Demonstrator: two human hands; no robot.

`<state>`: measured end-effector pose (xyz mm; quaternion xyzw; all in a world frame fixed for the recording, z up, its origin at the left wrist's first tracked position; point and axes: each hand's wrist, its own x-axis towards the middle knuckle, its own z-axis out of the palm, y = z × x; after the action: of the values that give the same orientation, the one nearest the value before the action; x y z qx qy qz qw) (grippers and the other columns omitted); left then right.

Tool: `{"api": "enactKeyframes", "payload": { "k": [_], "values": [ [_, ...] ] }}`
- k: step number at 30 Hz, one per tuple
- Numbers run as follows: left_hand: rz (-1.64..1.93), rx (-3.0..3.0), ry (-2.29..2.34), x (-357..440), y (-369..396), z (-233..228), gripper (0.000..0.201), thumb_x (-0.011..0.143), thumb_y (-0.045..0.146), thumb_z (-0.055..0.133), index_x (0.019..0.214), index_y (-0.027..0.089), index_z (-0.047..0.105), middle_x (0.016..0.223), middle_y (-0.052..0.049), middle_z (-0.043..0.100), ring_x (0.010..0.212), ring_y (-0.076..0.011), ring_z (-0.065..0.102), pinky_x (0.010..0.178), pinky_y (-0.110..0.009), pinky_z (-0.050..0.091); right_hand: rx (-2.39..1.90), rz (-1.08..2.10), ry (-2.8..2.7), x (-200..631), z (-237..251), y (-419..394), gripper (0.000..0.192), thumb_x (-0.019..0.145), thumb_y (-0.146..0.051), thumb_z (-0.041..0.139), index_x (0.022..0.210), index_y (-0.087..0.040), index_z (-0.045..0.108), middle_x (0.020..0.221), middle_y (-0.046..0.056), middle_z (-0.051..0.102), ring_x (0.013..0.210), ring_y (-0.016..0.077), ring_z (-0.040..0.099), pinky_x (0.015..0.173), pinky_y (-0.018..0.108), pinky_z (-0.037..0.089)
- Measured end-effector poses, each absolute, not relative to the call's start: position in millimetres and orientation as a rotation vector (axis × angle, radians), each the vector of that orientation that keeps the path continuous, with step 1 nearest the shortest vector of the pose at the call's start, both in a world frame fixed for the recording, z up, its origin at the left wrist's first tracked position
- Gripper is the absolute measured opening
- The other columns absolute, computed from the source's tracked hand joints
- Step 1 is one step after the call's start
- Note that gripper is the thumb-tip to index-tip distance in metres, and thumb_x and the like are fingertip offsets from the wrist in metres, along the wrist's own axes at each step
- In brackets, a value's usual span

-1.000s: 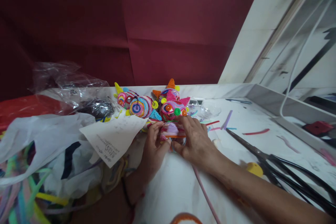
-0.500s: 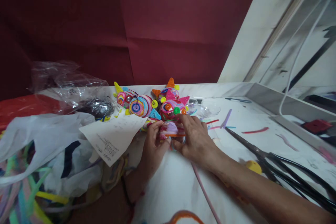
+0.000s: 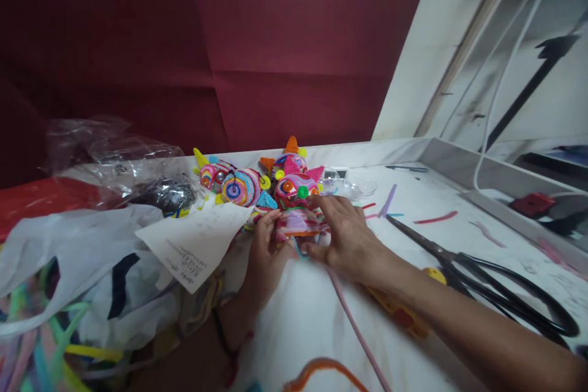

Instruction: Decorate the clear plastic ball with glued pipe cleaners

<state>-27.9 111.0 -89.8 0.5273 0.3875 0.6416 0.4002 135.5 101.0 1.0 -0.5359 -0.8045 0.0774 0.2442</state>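
Between my two hands is a clear plastic ball [image 3: 299,223] partly covered with pink, lilac and orange fuzzy strips. My left hand [image 3: 266,251] grips its left side, with the thumb at the lower front. Fingers of my right hand [image 3: 342,229] curl over its right side, and the thumb presses low at the front. A pink pipe cleaner [image 3: 353,318] runs from below the ball toward the front edge. Right behind the ball lie colourful round fuzzy ornaments with button eyes, one a pink-horned ornament [image 3: 298,188], another a striped ornament [image 3: 242,187].
Large black-handled scissors [image 3: 452,260] lie right of my forearm. A sheet of paper with handwriting [image 3: 193,245] and white plastic bags [image 3: 138,294] with pipe cleaners [image 3: 50,343] are at left. Clear plastic half-shells [image 3: 361,187] and cut strips [image 3: 435,218] lie at right. A raised ledge [image 3: 482,196] borders the table.
The camera view has turned slightly right, so the scene shifts left. My right hand has tilted a little on the ball, showing more of its upper surface. Both hands still hold it.
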Motion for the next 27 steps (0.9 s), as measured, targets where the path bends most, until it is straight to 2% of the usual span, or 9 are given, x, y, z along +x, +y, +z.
{"api": "enactKeyframes", "payload": {
  "k": [5, 10, 16, 27],
  "values": [
    [1.606, 1.324, 0.976, -28.8, 109.8, -86.0, 0.052, 0.071, 0.023, 0.068, 0.122, 0.021, 0.054, 0.128, -0.013, 0.064, 0.124, -0.027, 0.06, 0.101, -0.039, 0.049, -1.472, 0.109, -2.297, 149.1, -4.9, 101.9, 0.07, 0.072, -0.027, 0.071, 0.137, -0.013, 0.05, 0.134, 0.017, 0.061, 0.13, 0.0398, 0.043, 0.099, 0.055, 0.038],
    [1.514, 1.331, 1.025, -31.3, 105.4, -75.0, 0.051, 0.073, 0.023, 0.067, 0.122, 0.019, 0.052, 0.129, -0.013, 0.063, 0.122, -0.0264, 0.061, 0.102, -0.038, 0.048, -1.523, 0.045, -2.388, 146.6, -9.2, 102.5, 0.075, 0.074, -0.023, 0.069, 0.144, -0.01, 0.045, 0.135, 0.018, 0.061, 0.13, 0.0388, 0.043, 0.1, 0.053, 0.036],
    [1.487, 1.338, 1.049, -34.6, 113.2, -88.4, 0.059, 0.072, 0.029, 0.066, 0.128, 0.017, 0.051, 0.137, -0.015, 0.059, 0.128, -0.0285, 0.055, 0.106, -0.04, 0.045, -1.528, 0.068, -2.411, 141.2, -10.5, 108.5, 0.063, 0.08, -0.031, 0.063, 0.139, -0.011, 0.052, 0.132, 0.019, 0.064, 0.125, 0.0394, 0.046, 0.096, 0.052, 0.036],
    [1.501, 1.278, 1.001, -35.4, 116.3, -97.1, 0.056, 0.073, 0.021, 0.067, 0.128, 0.022, 0.056, 0.133, -0.011, 0.063, 0.123, -0.0274, 0.058, 0.102, -0.039, 0.046, -1.528, 0.233, -2.392, 150.9, 1.5, 109.5, 0.062, 0.077, -0.032, 0.069, 0.135, -0.015, 0.057, 0.124, 0.015, 0.066, 0.121, 0.0353, 0.051, 0.094, 0.048, 0.038]
  ]
}}
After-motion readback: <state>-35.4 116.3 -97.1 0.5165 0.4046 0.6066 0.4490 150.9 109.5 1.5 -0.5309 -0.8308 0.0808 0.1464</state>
